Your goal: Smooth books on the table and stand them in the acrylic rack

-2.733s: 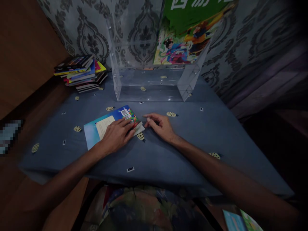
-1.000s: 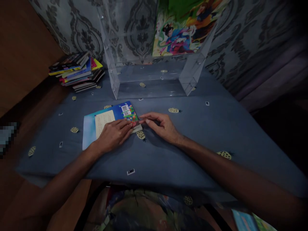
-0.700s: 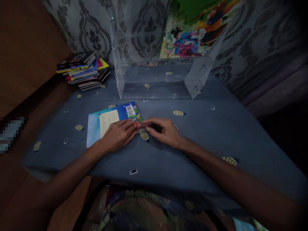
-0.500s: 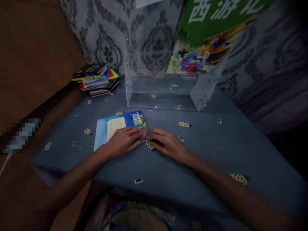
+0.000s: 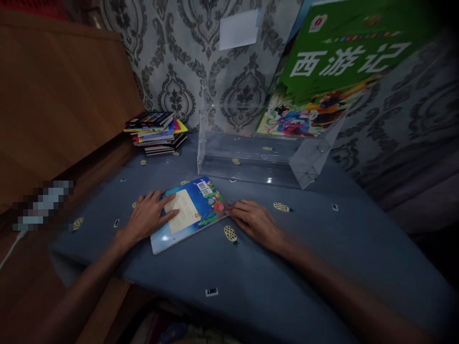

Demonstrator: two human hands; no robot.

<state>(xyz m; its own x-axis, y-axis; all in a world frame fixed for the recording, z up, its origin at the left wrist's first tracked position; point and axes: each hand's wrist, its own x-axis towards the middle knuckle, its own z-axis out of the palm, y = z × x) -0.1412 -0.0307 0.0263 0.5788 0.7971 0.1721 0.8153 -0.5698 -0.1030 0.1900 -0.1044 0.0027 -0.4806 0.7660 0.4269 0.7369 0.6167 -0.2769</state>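
A blue book (image 5: 186,239) lies on the cloth-covered table, its back cover with barcodes, a cream text panel and sea pictures facing up. My left hand (image 5: 146,216) rests at the book's left side, fingers apart, with the thumb and some fingertips over the cover. At the opposite side, my right hand (image 5: 255,220) has its fingers pressed together on the book's right corner. Something clear seems to stick out at that corner, but I cannot make it out. The fingertips of the right hand are partly hidden.
Behind the book stands a clear acrylic stand (image 5: 247,172), with a green picture book (image 5: 344,62) leaning in its right part. A stack of books (image 5: 158,134) sits at the back left, near a wooden panel (image 5: 68,95). The patterned tablecloth (image 5: 287,267) drops at the front edge.
My left hand has slid from the book's right part to its left side, fingers now spread. The book has turned slightly and shows more of its cover. The right hand stays at the corner.
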